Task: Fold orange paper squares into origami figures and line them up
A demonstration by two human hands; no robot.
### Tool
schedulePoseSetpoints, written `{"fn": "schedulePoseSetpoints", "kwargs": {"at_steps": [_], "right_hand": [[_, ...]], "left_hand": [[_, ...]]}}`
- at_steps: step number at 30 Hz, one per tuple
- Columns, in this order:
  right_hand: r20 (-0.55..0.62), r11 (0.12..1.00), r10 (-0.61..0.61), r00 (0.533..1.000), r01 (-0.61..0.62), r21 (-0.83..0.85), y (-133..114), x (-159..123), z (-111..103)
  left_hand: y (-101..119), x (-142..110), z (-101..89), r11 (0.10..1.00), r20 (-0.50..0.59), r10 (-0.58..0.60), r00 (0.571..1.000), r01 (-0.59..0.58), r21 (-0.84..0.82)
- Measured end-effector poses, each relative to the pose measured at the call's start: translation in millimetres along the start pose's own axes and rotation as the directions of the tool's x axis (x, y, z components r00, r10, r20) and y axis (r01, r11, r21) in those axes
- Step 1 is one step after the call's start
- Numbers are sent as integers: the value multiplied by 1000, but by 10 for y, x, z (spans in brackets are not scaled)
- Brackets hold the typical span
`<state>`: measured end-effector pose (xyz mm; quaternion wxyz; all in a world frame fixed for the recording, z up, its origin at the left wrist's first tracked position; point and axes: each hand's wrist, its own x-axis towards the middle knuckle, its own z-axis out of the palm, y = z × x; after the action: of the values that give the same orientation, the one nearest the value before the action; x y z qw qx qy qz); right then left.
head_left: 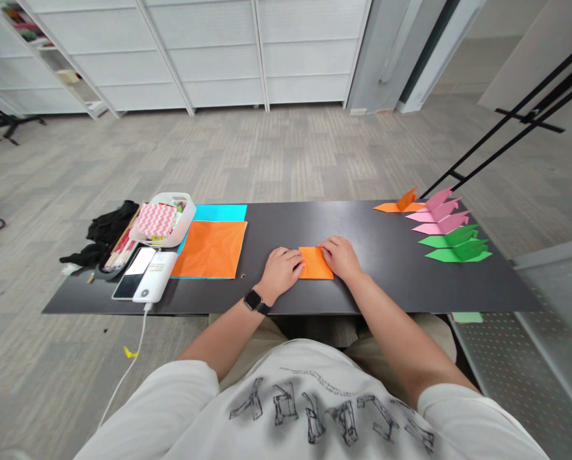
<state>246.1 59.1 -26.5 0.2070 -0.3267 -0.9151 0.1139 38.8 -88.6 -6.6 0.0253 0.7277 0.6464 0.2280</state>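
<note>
My left hand [282,271] covers the left edge of the small folded orange paper [316,263], my right hand [342,257] its upper right corner; fold layers hard to make out. Blue sheets [221,213] mostly hidden under orange sheets [213,249]; pink zigzag cloth [157,220] blocks some contents of the white basket [186,225]. Both hands half curled, fingers bent, touching the paper, which lies on the dark table [280,223] in front of me; can't tell if either pinches or just presses
</note>
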Motion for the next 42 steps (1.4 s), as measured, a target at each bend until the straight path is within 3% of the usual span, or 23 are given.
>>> {"fn": "schedulePoseSetpoints", "kwargs": {"at_steps": [9, 15, 18, 26, 33, 36, 39, 42], "right_hand": [[-7, 999, 31, 999, -31, 15, 7, 17, -5], [-119, 986, 164, 979, -162, 25, 33, -32, -40], [-157, 988, 155, 975, -151, 37, 25, -129, -102], [8, 994, 43, 999, -42, -103, -13, -517, -233], [117, 973, 59, 991, -31, -229, -22, -509, -282], [140, 962, 91, 986, -51, -267, -38, -512, -271], [171, 955, 118, 978, -64, -290, -31, -502, -262], [195, 954, 136, 971, -75, -291, 11, -410, -264]], "left_hand": [[66, 9, -32, 999, 82, -12, 997, 15, -37], [55, -2, -3, 999, 85, -31, 996, 33, -28], [44, -6, 12, 1000, 79, -26, 997, 27, -16], [53, -7, 1, 1000, 58, -27, 998, 26, 10], [64, -10, -34, 1000, 69, -9, 998, 8, 16], [61, 29, -40, 996, 106, 84, 991, -86, 8], [46, 118, -29, 971, 183, 239, 954, -234, -53], [34, 254, -20, 957, 233, 289, 929, -271, -105]]}}
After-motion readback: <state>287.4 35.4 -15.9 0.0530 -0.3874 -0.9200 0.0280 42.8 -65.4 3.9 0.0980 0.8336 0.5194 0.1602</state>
